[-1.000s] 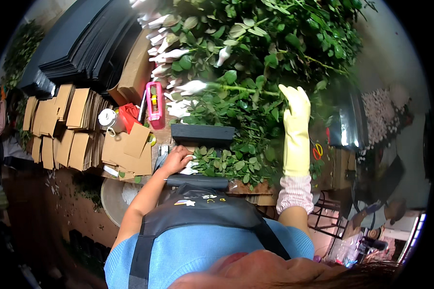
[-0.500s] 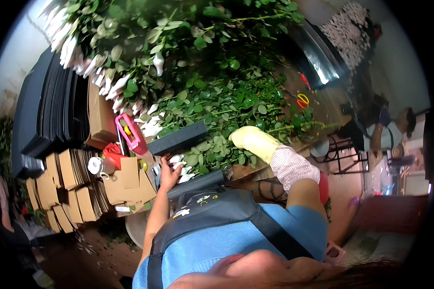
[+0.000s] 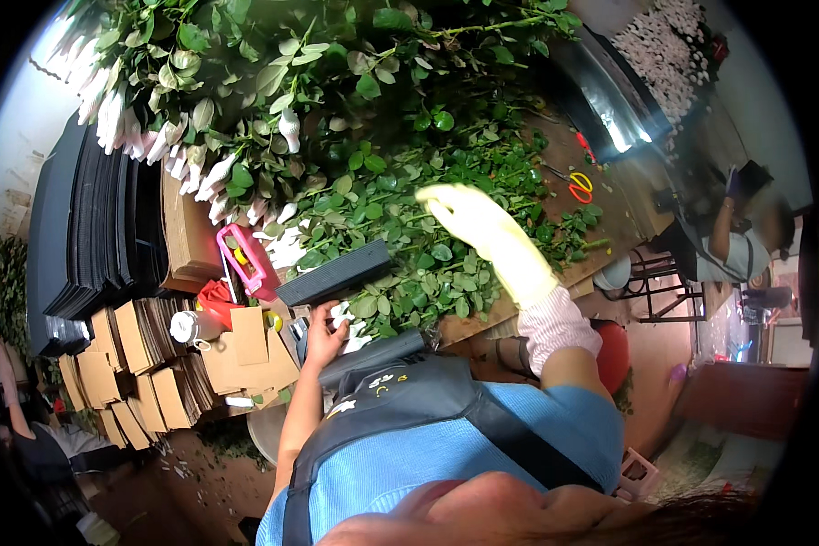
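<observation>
My bare left hand (image 3: 322,340) is at a small bunch of white-sleeved rose buds (image 3: 356,331), touching them with thumb and fingers apart. The buds lie between a dark foam block (image 3: 335,274) and a second dark strip (image 3: 373,355) against my apron. Their leafy rose stems (image 3: 419,296) stretch to the right across the table. My right hand (image 3: 482,227), in a long pale yellow glove, hovers over the foliage, fingers stretched leftward and nothing visible in them. A large pile of leafy roses (image 3: 337,82) with white-sleeved heads rises beyond.
Left are stacked black sheets (image 3: 91,227), folded brown cardboard (image 3: 155,364), a pink holder (image 3: 248,259) and a white lidded cup (image 3: 191,328). Scissors with red-yellow handles (image 3: 580,187) lie right. A co-worker (image 3: 733,246) is far right, another person (image 3: 41,437) far left.
My gloved right hand has moved up and slightly left, away from the nearer foliage. My left hand stays beside the white buds, having shifted slightly, its fingers drawn closer to them.
</observation>
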`<act>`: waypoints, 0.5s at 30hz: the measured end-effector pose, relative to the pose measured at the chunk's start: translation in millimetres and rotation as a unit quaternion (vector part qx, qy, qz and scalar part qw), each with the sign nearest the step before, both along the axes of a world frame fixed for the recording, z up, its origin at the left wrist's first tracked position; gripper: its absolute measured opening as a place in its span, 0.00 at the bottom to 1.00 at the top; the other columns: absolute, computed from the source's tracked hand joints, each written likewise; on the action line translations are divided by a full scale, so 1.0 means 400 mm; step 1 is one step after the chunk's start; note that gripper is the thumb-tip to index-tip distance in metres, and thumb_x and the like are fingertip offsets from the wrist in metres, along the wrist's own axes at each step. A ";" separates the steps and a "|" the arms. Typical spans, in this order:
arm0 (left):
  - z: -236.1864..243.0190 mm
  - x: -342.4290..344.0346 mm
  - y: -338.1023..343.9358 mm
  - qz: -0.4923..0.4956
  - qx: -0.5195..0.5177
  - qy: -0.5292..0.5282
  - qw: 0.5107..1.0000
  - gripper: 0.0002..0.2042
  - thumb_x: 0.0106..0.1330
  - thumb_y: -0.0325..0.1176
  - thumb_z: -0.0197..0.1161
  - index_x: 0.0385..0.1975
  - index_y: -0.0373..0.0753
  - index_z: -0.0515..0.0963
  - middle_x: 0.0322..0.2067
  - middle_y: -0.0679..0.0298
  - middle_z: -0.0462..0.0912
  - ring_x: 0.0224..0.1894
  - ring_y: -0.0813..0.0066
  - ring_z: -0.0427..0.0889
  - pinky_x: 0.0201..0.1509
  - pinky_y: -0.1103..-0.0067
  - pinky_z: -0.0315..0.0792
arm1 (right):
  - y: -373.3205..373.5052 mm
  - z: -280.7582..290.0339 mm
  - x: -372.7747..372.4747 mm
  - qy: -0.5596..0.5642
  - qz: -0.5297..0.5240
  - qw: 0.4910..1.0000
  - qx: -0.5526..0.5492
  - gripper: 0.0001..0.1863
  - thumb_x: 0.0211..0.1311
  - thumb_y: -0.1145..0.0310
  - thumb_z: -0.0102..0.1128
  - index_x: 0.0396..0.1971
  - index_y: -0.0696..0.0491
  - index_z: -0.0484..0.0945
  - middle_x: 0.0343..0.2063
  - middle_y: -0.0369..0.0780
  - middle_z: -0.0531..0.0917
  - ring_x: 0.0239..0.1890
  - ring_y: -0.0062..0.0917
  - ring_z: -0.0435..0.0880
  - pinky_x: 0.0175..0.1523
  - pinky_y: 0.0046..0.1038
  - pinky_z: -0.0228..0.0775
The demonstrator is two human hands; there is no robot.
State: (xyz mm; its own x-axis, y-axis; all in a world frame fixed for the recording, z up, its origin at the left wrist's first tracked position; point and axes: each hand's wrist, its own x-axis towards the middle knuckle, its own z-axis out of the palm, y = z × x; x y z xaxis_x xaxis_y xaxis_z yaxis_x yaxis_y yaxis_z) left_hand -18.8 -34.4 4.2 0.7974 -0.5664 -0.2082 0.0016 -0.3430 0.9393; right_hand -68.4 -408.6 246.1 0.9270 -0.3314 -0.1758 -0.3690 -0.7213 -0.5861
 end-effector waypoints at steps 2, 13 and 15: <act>0.007 0.011 -0.025 -0.015 -0.013 0.014 1.000 0.24 0.62 0.26 0.69 0.58 0.38 0.72 0.47 0.59 0.76 0.46 0.72 0.78 0.49 0.77 0.78 | -0.080 -0.115 0.109 0.007 0.147 0.943 -0.297 0.13 0.66 0.66 0.59 0.48 0.45 0.87 0.53 0.41 0.85 0.56 0.32 0.83 0.60 0.32 0.73; 0.024 0.012 -0.016 -0.019 0.022 0.007 1.000 0.25 0.63 0.28 0.70 0.60 0.38 0.71 0.51 0.58 0.73 0.49 0.70 0.79 0.52 0.76 0.78 | -0.122 -0.253 0.373 -0.122 0.021 0.979 -0.160 0.17 0.60 0.63 0.65 0.49 0.49 0.84 0.63 0.39 0.74 0.68 0.27 0.69 0.75 0.30 0.51; 0.049 0.006 -0.028 -0.029 0.048 -0.037 0.998 0.25 0.62 0.27 0.71 0.59 0.38 0.72 0.50 0.59 0.73 0.48 0.70 0.78 0.52 0.77 0.77 | -0.103 -0.214 0.372 -0.109 0.008 0.983 -0.146 0.08 0.61 0.66 0.62 0.38 0.48 0.87 0.50 0.41 0.85 0.58 0.28 0.80 0.70 0.24 0.58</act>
